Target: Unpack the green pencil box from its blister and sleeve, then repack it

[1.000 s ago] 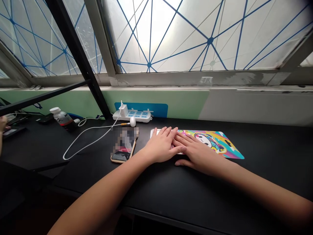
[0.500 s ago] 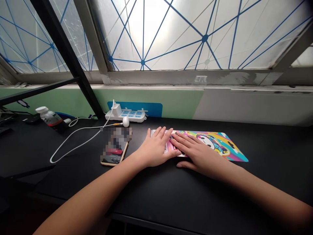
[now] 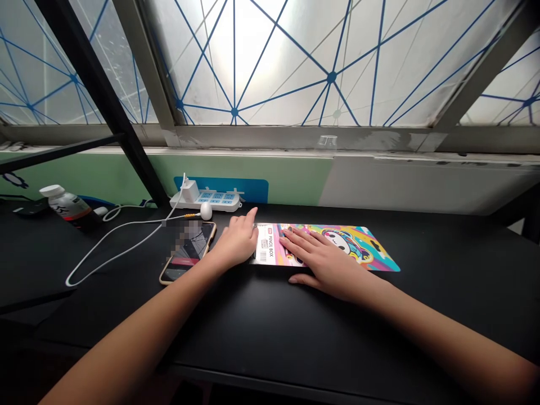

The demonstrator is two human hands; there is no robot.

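Observation:
A flat, brightly coloured pencil box (image 3: pixel 358 247) with a cartoon print lies on the black desk (image 3: pixel 295 326). My right hand (image 3: pixel 320 259) rests flat on its left half with the fingers stretched out. At the box's left end is my left hand (image 3: pixel 238 242), fingers curled against that edge and the index finger raised. A white label reading "pencil box" shows between the two hands.
A phone (image 3: pixel 188 250) lies just left of my left hand, with a white cable (image 3: pixel 109 236) running to a white power strip (image 3: pixel 206 199) at the wall. A small white bottle (image 3: pixel 67 205) lies far left. A black slanted post (image 3: pixel 97 95) rises at the left.
My left hand has slid off the top of the pencil box to its left end and curled. The label is now uncovered. The right hand stays flat on the box.

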